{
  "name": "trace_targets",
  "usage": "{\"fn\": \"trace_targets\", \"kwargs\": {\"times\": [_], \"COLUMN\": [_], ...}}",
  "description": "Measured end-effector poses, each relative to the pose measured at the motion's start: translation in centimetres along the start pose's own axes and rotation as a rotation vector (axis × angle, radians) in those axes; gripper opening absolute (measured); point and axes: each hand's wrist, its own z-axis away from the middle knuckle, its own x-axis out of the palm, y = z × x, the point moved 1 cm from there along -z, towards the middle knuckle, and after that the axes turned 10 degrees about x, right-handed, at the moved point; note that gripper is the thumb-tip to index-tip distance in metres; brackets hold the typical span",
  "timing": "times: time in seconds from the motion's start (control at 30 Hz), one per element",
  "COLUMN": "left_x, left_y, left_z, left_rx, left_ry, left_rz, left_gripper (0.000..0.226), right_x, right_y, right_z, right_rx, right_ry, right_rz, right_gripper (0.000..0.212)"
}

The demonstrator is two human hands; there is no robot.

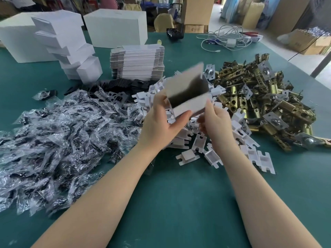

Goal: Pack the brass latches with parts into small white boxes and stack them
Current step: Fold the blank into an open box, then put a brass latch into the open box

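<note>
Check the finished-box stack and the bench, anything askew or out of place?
Yes. The stack of packed white boxes at left is staggered and leans, each box twisted off the one below. One bagged part lies apart from the main bag pile. Loose white cable is tangled at the far edge.

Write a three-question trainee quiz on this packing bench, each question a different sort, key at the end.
1. True or false: the small white box in the hands is already closed.
2. Which pile lies furthest right? A) bagged parts B) brass latches C) flat box blanks
3. Fill in: the left hand and right hand hold the box above the white plastic ____.

Key: 1 false; 2 B; 3 inserts.
</note>
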Motion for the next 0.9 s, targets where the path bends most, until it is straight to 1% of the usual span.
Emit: {"fn": "trace_targets", "kwargs": {"times": [0.03,0.1,0.2,0.23,0.27,0.33,0.37,0.47,0.5,0.6,0.7,0.77,0.83,0.87,0.9], "left_x": [0.0,0.0,0.1,0.2,0.3,0.4,0.2,0.2,0.3,0.3,0.3,0.3,0.3,0.3,0.3], "left_y": [0.0,-0.3,-0.8,-0.9,-1.0,-1.1,-1.2,-1.5,-1.6,-2.0,-2.2,-2.3,-2.4,-2.3,-2.4], "left_z": [0.0,0.0,0.1,0.2,0.3,0.6,0.6,0.6,0.6,0.6,0.6,0.6,0.5,0.5,0.5], "left_rx": [-0.041,-0.097,-0.225,-0.270,-0.309,-0.344,-0.351,-0.394,-0.414,-0.449,-0.463,-0.468,-0.471,-0.474,-0.475], "left_ry": [0.014,0.026,0.031,0.020,0.006,-0.008,-0.012,-0.055,-0.067,-0.068,-0.064,-0.058,-0.053,-0.050,-0.046], "left_rz": [0.027,0.056,0.065,0.060,0.067,0.114,0.136,0.198,0.221,0.284,0.318,0.342,0.353,0.354,0.354], "left_gripper": [0.051,0.046,0.038,0.039,0.038,0.030,0.029,0.034,0.035,0.034,0.031,0.030,0.029,0.029,0.029], "right_x": [0.1,0.1,0.5,0.7,0.7,0.0,-0.6,-3.3,-4.4,-8.0,-11.1,-12.4,-13.2,-13.8,-14.3], "right_y": [0.1,0.1,0.0,0.1,0.2,0.2,-0.1,-2.1,-3.0,-5.7,-7.6,-8.5,-9.0,-8.9,-8.6], "right_z": [0.2,0.5,0.5,0.5,0.4,-0.1,-0.5,-2.8,-3.6,-5.9,-6.9,-6.9,-6.2,-5.8,-5.3], "right_rx": [-0.100,-0.220,-0.242,-0.254,-0.286,-0.352,-0.352,-0.269,-0.260,-0.258,-0.221,-0.199,-0.164,-0.144,-0.122], "right_ry": [0.054,0.110,0.050,0.048,0.073,0.174,0.226,0.343,0.371,0.394,0.375,0.330,0.265,0.260,0.277], "right_rz": [0.087,0.145,0.139,0.171,0.212,0.283,0.290,0.301,0.341,0.590,0.921,1.149,1.310,1.371,1.416], "right_gripper": [0.055,0.051,0.033,0.031,0.033,0.033,0.032,0.034,0.035,0.034,0.031,0.023,0.011,0.007,0.014]}}
